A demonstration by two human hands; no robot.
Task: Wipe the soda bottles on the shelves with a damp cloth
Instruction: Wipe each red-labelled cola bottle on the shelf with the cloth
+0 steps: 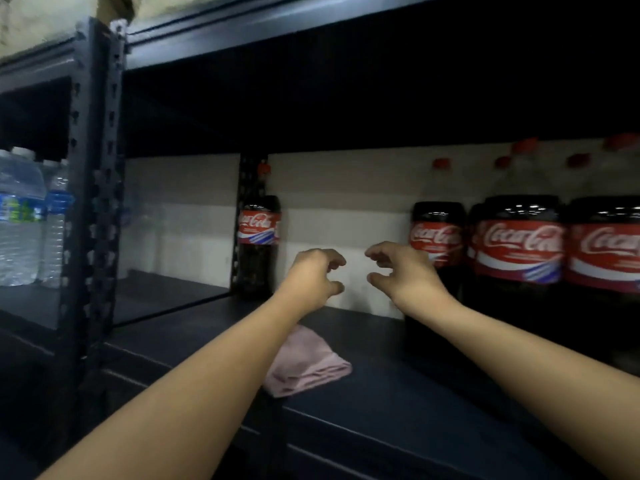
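Both hands, left hand [313, 271] and right hand [401, 268], hover empty with fingers loosely curled above the shelf [381, 393], so I'd grab the pink cloth [308, 365] lying below before reaching the cola bottles [519, 244] at right.

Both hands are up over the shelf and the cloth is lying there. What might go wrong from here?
1. The right hand, fingers loosely curled, hovers right by the nearest dark cola bottle with a red label; a careless reach may knock it into its close-packed neighbours.
2. The folded pink cloth lies under the left forearm, near the dark metal shelf's front edge; the arm might sweep it off.
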